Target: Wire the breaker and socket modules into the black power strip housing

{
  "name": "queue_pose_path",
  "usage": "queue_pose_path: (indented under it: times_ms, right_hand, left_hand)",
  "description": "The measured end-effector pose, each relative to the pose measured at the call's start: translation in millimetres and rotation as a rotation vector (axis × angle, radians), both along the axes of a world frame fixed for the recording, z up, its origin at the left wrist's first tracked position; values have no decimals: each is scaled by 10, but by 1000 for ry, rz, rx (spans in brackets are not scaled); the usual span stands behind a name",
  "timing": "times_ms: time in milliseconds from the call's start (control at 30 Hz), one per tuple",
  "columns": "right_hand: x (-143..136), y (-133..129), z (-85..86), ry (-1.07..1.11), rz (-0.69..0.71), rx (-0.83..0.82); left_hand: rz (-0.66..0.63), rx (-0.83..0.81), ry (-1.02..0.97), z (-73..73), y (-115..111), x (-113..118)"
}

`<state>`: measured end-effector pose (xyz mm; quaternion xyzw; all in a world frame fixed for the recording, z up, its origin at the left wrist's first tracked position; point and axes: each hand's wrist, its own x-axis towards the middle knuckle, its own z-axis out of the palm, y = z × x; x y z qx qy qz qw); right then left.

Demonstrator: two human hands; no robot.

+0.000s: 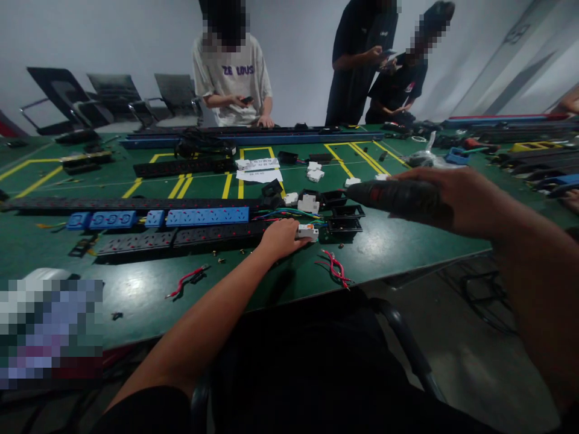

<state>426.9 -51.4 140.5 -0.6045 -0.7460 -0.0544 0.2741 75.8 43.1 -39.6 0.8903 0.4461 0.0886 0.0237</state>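
My left hand point(281, 239) rests on the green table point(136, 289), fingers closed around a small white and orange breaker module point(307, 231) at the end of a black power strip point(181, 239). Coloured wires point(289, 214) run from the strip's end by the module. My right hand point(456, 202) is raised above the table edge, gripping a dark screwdriver handle point(398, 198) that points left. A blue-socketed strip point(158, 217) lies just behind the black one.
Loose red wires point(335, 268) and another red wire point(186, 279) lie near the front edge. Black square frames point(344, 218) and white modules point(309, 204) sit beyond my left hand. Three people stand at the far side. Long strips point(253, 136) and chairs lie beyond.
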Motion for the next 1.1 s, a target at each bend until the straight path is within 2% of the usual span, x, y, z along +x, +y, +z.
queue_pose_path:
  times_ms: [67, 133, 200, 300, 367, 467, 567, 633, 767, 867, 933, 1033, 1067, 1100]
  right_hand:
    - [253, -344, -219, -114, 72, -105]
    - [418, -615, -491, -104, -43, -59]
    - [487, -790, -774, -108, -190, -82]
    - [485, -886, -1148, -130, -325, -108]
    - [475, -865, -1341, -152, -325, -135]
    - [493, -752, -1532, -190, -304, -193]
    - [558, -589, -1616, -256, -260, -256]
    - [630, -473, -1626, -261, -183, -321]
    - [802, -321, -1580, -137, 11, -453]
    - [799, -352, -1486, -136, 61, -493]
    - [630, -435, -1394, -158, 35, -432]
    - [105, -573, -1289, -21, -43, -206]
    - [-112, -603, -1286, 74, -36, -191]
    - [-327, -620, -1303, 157, 18, -243]
  left_hand:
    - [33, -14, -13, -7, 7, 21]
    - [58, -20, -26, -10, 7, 35]
    - [80, -17, -36, -12, 2, 43]
    - [74, -17, -46, -24, -1, 43]
    - [52, -22, -49, -37, 1, 38]
    - [16, -6, -57, -56, 0, 22]
    - [-18, 10, -68, -66, -4, -4]
    - [-31, -1, -88, -68, -5, -24]
    - [-6, -53, -152, -72, 14, -59]
    - [23, -71, -171, -79, 39, -80]
    - [21, -80, -176, -83, 52, -96]
    - [3, -96, -179, -86, 63, -132]
    - [-1, -99, -178, -86, 65, -148]
    - [-8, -100, -179, -86, 66, -166]
